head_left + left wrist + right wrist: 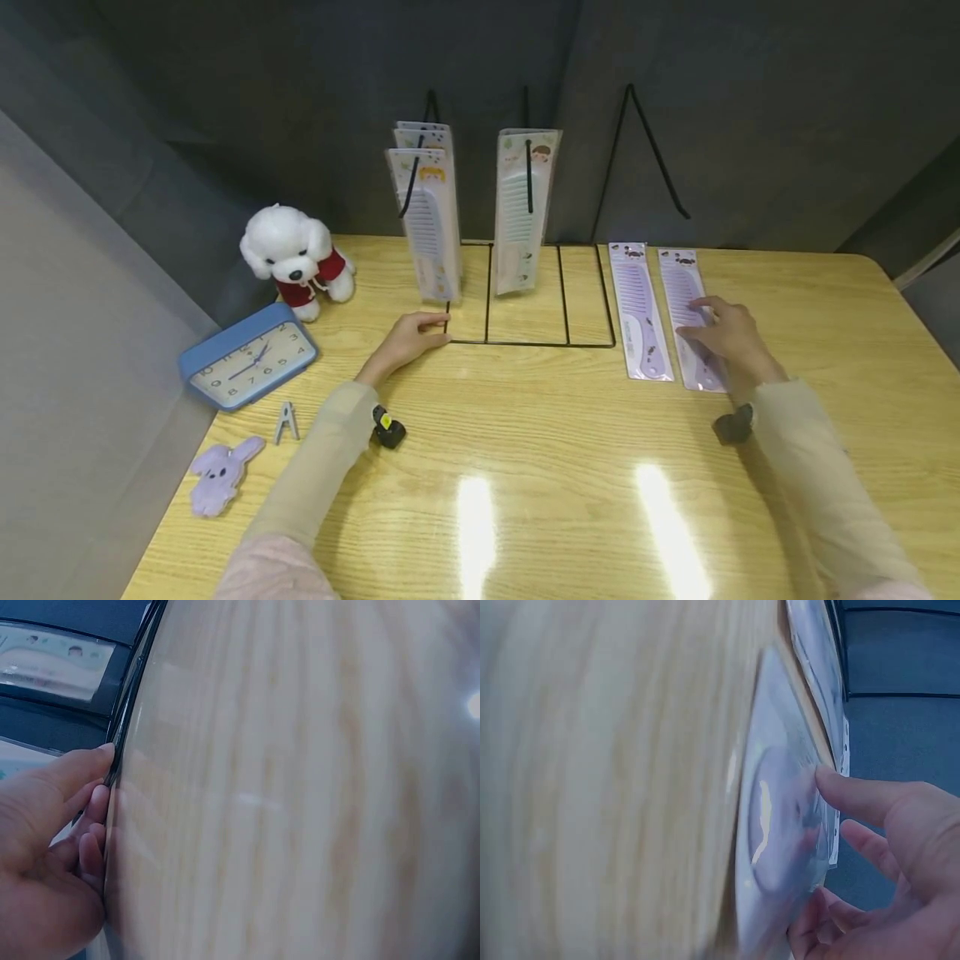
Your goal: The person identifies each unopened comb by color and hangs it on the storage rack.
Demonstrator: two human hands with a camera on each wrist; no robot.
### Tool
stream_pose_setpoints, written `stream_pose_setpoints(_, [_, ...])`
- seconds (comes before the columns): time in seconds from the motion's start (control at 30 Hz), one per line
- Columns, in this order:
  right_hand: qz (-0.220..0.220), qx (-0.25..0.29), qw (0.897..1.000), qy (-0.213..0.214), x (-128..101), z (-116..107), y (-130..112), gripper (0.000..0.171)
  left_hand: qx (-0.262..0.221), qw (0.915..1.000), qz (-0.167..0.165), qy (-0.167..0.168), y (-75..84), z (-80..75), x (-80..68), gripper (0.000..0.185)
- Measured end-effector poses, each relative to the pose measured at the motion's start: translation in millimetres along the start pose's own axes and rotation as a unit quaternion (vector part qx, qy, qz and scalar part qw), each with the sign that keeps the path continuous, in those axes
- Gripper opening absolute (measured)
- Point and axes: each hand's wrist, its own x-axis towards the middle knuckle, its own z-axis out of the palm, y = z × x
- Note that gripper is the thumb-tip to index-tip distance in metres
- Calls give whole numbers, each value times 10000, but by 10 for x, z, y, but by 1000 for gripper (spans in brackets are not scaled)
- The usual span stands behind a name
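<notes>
A black wire rack (525, 342) stands at the table's back. Packaged combs hang from its left hook (427, 225) and middle hook (521, 208); the right hook (645, 142) is bare. My left hand (427, 325) rests at the rack's front-left corner, where thumb and forefinger pinch the base wire (135, 667). Two packaged purple combs lie flat to the right of the rack. My right hand (708, 321) is on the outer one (678, 283). In the right wrist view the forefinger lies on top of this package (780, 817) and the thumb is under its raised edge. The inner comb (636, 308) is untouched.
A white plush dog (296, 258), a blue clock (247, 358), a small clip (287, 421) and a purple bunny toy (221, 475) sit at the table's left. Dark curtains close off the back and sides.
</notes>
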Motion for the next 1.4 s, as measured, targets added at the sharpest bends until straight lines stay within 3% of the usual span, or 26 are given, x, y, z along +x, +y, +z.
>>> stream_pose_setpoints(0.37, [398,267,9980,-401,-185,-29,1,70,5,10000,-67,11,14,8,-5,45])
stream_pose_setpoints(0.53, [445,909,9943,-344,-285,9,49,70,18,9999,-124,7,10,5,-10,45])
stream_pose_setpoints(0.7, [306,1631,9861,86,-425,68,47,67,27,10000,-78,-50,-3,3,-5,45])
stream_pose_setpoints(0.97, [-307,1261,9856,1080,-783,7,-314,62,19,10000,-77,-42,14,-7,-8,44])
stream_pose_setpoints(1.07, [-456,1457,9786,1377,-919,16,-478,60,22,10000,-58,-26,17,-7,-9,44])
stream_pose_setpoints(1.13, [-628,1759,9699,1562,-1001,32,-576,57,21,10000,-41,-37,15,-6,-8,44])
stream_pose_setpoints(1.23, [-1075,2501,9438,1876,-1123,56,-726,56,-5,10000,-71,-35,11,-3,-4,44])
stream_pose_setpoints(1.3, [-1514,3181,9133,2042,-1203,69,-830,60,-2,10000,-55,-29,13,-1,-4,44])
stream_pose_setpoints(1.4, [-2433,4131,8508,2152,-1311,89,-976,58,-9,10000,-46,-16,15,4,-2,44])
